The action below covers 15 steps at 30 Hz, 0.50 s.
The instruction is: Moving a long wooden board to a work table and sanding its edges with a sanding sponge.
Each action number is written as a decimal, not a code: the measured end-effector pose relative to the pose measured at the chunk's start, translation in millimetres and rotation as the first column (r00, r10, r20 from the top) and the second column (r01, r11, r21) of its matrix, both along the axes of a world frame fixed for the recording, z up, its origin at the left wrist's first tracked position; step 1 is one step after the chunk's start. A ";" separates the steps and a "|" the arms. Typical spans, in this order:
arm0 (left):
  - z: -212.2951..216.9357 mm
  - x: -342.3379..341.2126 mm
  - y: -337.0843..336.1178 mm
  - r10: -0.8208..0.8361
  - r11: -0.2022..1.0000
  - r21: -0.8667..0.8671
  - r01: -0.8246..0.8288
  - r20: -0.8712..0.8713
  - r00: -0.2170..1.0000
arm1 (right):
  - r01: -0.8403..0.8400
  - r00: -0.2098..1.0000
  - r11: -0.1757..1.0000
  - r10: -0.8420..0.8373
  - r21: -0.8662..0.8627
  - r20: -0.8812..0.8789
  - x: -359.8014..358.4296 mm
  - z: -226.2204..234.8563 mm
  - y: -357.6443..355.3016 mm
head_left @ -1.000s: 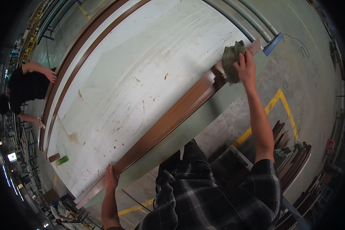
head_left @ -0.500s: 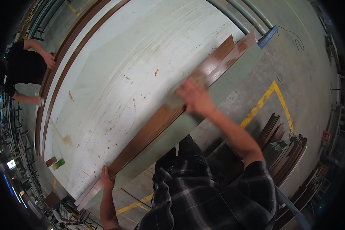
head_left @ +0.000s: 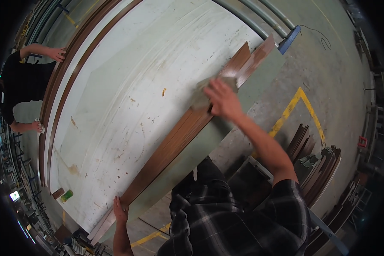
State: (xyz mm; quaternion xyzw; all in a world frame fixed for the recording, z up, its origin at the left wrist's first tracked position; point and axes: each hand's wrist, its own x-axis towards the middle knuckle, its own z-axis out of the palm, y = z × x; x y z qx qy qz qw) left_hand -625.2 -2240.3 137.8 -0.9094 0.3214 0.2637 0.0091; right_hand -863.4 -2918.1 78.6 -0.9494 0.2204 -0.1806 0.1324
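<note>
A long brown board [head_left: 168, 153] with a wood-grain look lies slantwise along the near edge of the white-topped table [head_left: 115, 128]. My right hand [head_left: 226, 101] presses a pale grey-beige rag [head_left: 202, 96] onto the board's upper face, beyond its middle; hand and rag are slightly blurred. Past the rag, the surface looks glossy and streaked toward the far right end. My left hand [head_left: 120, 209] grips the board's edge near its lower left end. A second, paler strip [head_left: 260, 55] runs alongside the board and shows at both ends.
Across the table a person in black [head_left: 30, 83] touches long brown strips [head_left: 66, 70], one hand on a white cloth. A green container [head_left: 66, 196] and a brown block [head_left: 58, 193] sit at the left corner. Metal tubes [head_left: 266, 17] adjoin the far right; stacked brown profiles [head_left: 318, 170] stand right.
My right hand has slid the rag along the board toward its far right end. My left hand keeps its place. The view has shifted slightly, and the other person's upper hand has moved farther along the strips.
</note>
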 end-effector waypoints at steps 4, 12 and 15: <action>-10.4 10.7 -9.7 -0.049 0.998 -0.027 0.048 -0.022 0.999 | 0.342 0.934 0.922 -0.355 -0.184 -0.045 -33.1 -11.5 -173.8; 1.1 -3.1 6.2 0.033 0.999 0.037 -0.034 0.018 0.999 | 0.094 0.996 0.995 -0.094 0.031 -0.002 -3.4 -4.4 3.7; -1.1 -4.3 3.4 0.024 0.998 0.064 -0.025 0.013 1.000 | -0.041 0.999 0.998 0.042 0.049 -0.032 -5.3 0.3 2.8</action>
